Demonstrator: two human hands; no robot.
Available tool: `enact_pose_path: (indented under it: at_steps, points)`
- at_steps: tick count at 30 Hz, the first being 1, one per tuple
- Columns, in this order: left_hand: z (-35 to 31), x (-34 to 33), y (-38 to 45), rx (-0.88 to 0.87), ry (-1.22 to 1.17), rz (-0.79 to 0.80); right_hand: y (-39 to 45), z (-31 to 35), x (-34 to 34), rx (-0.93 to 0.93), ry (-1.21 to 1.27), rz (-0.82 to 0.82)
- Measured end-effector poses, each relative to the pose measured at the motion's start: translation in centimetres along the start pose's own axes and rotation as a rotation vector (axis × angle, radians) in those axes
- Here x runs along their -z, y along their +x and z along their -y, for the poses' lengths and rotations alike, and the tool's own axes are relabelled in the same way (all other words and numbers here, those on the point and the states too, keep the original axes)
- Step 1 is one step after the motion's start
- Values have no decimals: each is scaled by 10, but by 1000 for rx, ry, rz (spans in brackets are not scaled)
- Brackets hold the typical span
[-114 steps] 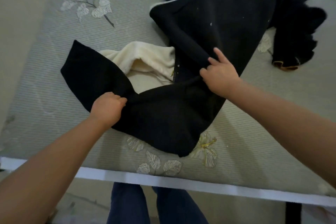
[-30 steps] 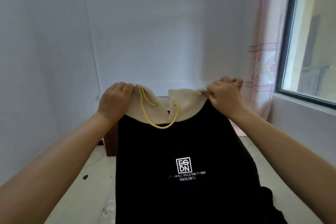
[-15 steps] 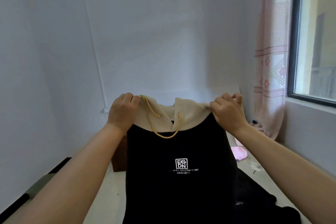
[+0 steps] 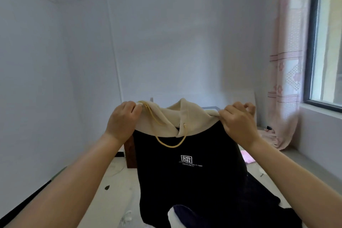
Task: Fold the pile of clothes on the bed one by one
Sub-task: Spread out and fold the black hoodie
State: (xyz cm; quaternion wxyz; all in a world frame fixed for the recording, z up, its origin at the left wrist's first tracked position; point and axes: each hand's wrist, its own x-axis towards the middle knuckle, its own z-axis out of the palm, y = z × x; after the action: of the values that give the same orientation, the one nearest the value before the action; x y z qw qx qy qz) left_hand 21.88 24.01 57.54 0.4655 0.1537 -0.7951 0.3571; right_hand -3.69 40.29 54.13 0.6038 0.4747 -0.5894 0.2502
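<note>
Head view: a black hooded sweatshirt with a cream hood and yellow drawstring (image 4: 187,168) hangs upright in the air, held at both shoulders above the pale bed (image 4: 118,190). The left hand (image 4: 123,123) has its fingers curled round the left hood edge; the right hand (image 4: 238,124) pinches the right shoulder seam. Dark clothes (image 4: 266,207) lie on the bed behind it, low right.

Pale bed (image 4: 118,190): dark clothes (image 4: 259,201), pink cloth (image 4: 247,157) lying on it.
</note>
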Motion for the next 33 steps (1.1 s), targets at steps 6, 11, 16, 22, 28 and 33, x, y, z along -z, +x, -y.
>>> enact_pose_path:
  at_steps: [6,11,16,22,28,33]
  points:
    - [11,55,3,-81,10,-68,12,11,60,28,20,-57]
    - [25,78,-3,-160,38,-46,17,28,85,37,33,-2]
    - [30,51,-25,-180,46,-4,-4,48,61,67,56,49]
    - [25,-42,-65,-107,-7,232,-52,77,-30,-36,146,374]
    - [-11,-186,-169,479,-227,1055,-154,123,-149,-270,127,1176]
    - [-95,-234,-304,301,-313,1530,-292,171,-163,-113,215,1736]
